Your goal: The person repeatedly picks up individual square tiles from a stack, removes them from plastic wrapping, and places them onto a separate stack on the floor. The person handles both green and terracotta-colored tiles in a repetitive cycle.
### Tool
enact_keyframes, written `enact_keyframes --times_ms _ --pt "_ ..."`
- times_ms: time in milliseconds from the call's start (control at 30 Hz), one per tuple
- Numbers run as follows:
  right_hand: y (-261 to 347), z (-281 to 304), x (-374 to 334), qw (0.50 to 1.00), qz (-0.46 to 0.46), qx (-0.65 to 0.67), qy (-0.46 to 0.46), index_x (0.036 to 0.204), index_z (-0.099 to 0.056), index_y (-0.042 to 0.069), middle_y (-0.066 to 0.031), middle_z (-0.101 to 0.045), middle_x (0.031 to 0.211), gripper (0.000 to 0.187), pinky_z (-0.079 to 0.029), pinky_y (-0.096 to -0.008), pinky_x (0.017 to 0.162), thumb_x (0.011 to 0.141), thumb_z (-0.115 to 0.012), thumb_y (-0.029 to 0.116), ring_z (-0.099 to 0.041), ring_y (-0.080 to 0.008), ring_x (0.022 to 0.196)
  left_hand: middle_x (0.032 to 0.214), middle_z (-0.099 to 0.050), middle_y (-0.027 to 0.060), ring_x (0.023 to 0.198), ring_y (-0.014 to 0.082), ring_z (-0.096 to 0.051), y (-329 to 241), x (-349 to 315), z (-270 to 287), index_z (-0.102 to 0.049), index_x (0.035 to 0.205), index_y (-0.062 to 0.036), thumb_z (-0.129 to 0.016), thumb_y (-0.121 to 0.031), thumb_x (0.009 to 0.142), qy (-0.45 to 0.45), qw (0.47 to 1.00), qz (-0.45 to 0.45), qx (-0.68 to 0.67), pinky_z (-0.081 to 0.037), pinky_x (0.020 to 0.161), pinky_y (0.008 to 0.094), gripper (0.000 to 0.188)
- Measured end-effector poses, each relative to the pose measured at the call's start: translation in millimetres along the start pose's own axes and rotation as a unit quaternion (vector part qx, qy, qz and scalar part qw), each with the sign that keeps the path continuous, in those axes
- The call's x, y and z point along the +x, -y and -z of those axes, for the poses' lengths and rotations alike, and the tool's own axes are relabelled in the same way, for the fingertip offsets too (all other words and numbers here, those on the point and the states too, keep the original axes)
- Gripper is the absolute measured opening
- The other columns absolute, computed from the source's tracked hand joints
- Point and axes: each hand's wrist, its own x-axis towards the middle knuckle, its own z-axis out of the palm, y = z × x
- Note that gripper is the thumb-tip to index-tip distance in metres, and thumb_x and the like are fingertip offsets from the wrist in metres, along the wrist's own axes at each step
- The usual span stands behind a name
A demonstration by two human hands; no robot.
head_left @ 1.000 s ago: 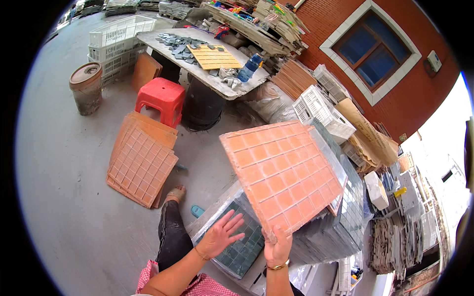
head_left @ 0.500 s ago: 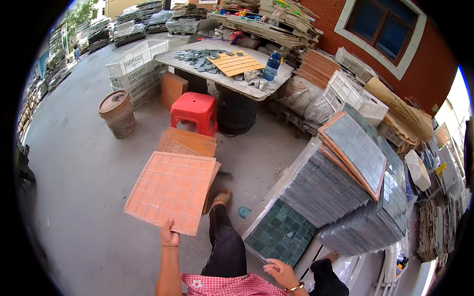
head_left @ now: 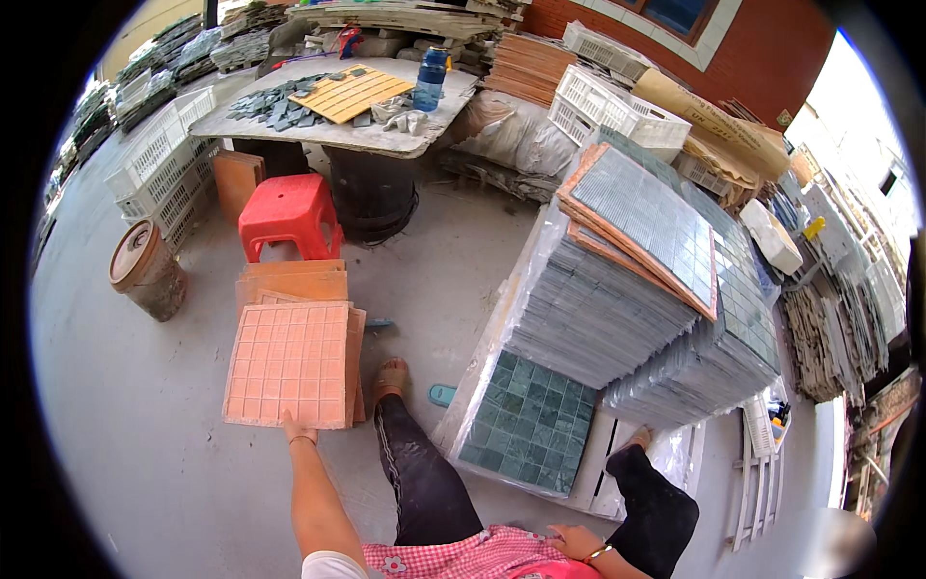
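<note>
My left hand (head_left: pixel 301 430) grips the lower edge of a square orange grid panel (head_left: pixel 289 362), its surface marked into raised-edged squares. The panel is in front of several more orange panels (head_left: pixel 299 280) leaning by the red stool (head_left: pixel 289 207); whether it touches them I cannot tell. My right hand (head_left: pixel 576 542) is at my lap against the pink checked apron (head_left: pixel 473 555), fingers stretched to the left, with nothing visible in it. Past it lies a low stack of green mosaic tile sheets (head_left: pixel 529 420), beside a tall stack of sheets (head_left: pixel 598 299).
A tile-covered panel with an orange rim (head_left: pixel 641 217) tops the tall stack. Behind the stool, a table (head_left: pixel 386 145) carries loose dark tiles, a yellow slotted board (head_left: pixel 352 94) and a blue bottle (head_left: pixel 430 79). A bucket (head_left: pixel 149 270) and white crates (head_left: pixel 164 164) stand left.
My view has swung right. The orange panel in my left hand has come closer to the leaning panels and turned straighter. My right hand has drawn back from the low tile stack to my lap.
</note>
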Motion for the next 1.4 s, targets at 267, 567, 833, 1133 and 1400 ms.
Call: enact_keyframes --times_ms 267,567,833,1133,1400 --pt "-11 -24 9 1.000 0.006 0.009 0.023 0.107 -0.048 0.006 -0.0190 -0.056 0.092 0.039 -0.041 -0.0409 0.074 0.077 -0.048 0.031 -0.053 -0.0344 0.084 0.131 -0.023 0.0125 0.119 0.0275 -0.027 -21 -37 -6 -0.019 0.129 -0.0092 -0.042 -0.042 0.080 -0.026 0.951 -0.113 0.288 -0.023 0.096 0.0387 0.063" --pt "-12 95 -39 0.982 0.007 0.134 -0.132 0.109 -0.047 0.005 -0.0203 -0.055 0.094 0.040 -0.039 -0.0391 0.077 0.076 -0.051 0.028 -0.052 -0.0319 0.089 0.109 -0.047 0.0131 0.099 0.0227 -0.047 97 -190 -114 -0.038 0.118 -0.0038 -0.047 -0.029 0.081 0.285 0.738 -0.127 0.599 -0.036 0.085 0.0312 0.045" --pt "-200 105 -112 0.545 -0.168 0.556 -0.605 0.087 -0.055 0.000 -0.0084 -0.060 0.072 0.018 -0.046 -0.0225 0.056 0.078 -0.048 0.013 -0.057 -0.0122 0.061 0.096 -0.054 0.0150 0.091 0.0252 -0.049 186 -244 -118 -0.051 0.100 0.0025 -0.047 -0.017 0.080 0.386 0.315 -0.236 0.834 -0.037 0.082 0.0335 0.027" --pt "-291 6 -34 0.528 -0.225 0.637 -0.514 0.096 -0.055 0.005 -0.0066 -0.059 0.079 0.023 -0.047 -0.0255 0.054 0.074 -0.052 0.013 -0.057 -0.0161 0.060 0.090 -0.057 0.0146 0.085 0.0232 -0.050 177 -233 -116 -0.054 0.092 0.0048 -0.052 -0.015 0.077 0.343 0.303 -0.247 0.854 -0.039 0.079 0.0319 0.025" --pt "-352 24 -4 0.088 -0.138 0.859 -0.485 0.116 -0.036 0.000 -0.0157 -0.039 0.117 0.049 -0.047 -0.0293 0.068 0.076 -0.057 0.020 -0.051 -0.0250 0.088 0.095 -0.055 0.0181 0.091 0.0258 -0.050 197 -243 -122 -0.054 0.095 0.0059 -0.052 -0.022 0.078 0.316 0.253 -0.212 0.890 -0.037 0.083 0.0335 0.033"
